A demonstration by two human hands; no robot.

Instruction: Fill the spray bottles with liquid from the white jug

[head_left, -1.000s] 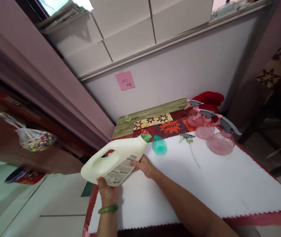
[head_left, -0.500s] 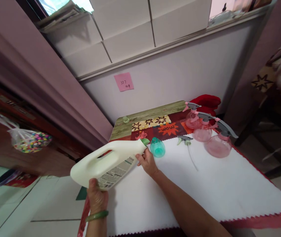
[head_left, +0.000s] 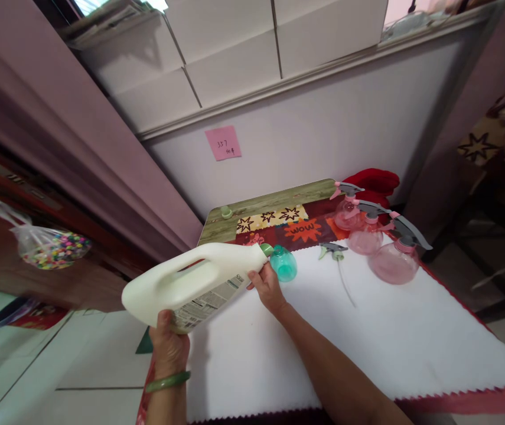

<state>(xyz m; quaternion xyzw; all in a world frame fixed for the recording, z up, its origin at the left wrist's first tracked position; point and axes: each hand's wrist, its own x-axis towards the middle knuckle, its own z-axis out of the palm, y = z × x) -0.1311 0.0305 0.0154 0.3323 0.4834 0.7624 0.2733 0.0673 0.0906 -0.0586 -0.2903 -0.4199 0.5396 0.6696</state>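
Observation:
A large cream detergent jug (head_left: pixel 221 268) with a side handle and a green pouring spout (head_left: pixel 266 249) lies tilted in both hands above the table. Its base rests in my left hand (head_left: pixel 169 348), thumb on the label side, a green bangle at the wrist. Near the neck, my right hand (head_left: pixel 267 287) grips the jug from the side. The spout is at the mouth of a small teal spray bottle (head_left: pixel 283 264) that stands without its head; whether they touch I cannot tell. Right of it lies a grey and green spray head (head_left: pixel 332 252) with its tube.
Three pink spray bottles with heads stand at the right, the nearest (head_left: pixel 394 260) by the table edge. A small green cap (head_left: pixel 226 212) sits on the wood-patterned back strip. White cloth (head_left: pixel 252 366) covers the table. A bag of colourful beads (head_left: pixel 55 248) hangs at the left.
The jug has tipped closer to level, its base end moving left and up with my left hand. My right hand has slid toward the neck, and the spout has come to the teal bottle's mouth.

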